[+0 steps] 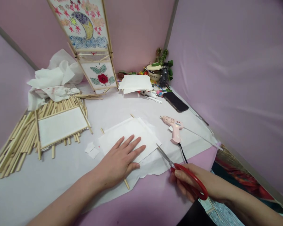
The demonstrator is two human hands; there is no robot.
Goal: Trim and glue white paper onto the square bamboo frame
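My left hand (124, 157) lies flat with its fingers spread on a white sheet of paper (141, 130), pressing it to the table. Thin wooden sticks (126, 183) poke out from under that sheet. Red-handled scissors (191, 177) are in my right hand (198, 179), at the table's front edge. Their blades look closed, and the tips point up and left, close to the paper's right corner. Small white paper scraps (92, 150) lie left of the sheet. A pink glue gun (173, 127) rests on its side to the right of the paper.
Many wooden sticks (25, 135) are piled at left under a paper-covered stick frame (62, 127). Behind stand painted panels (100, 73), crumpled tissue (54, 77), stacked paper (135, 83), pens (153, 99) and a phone (176, 101). A cord (184, 153) runs off the front edge.
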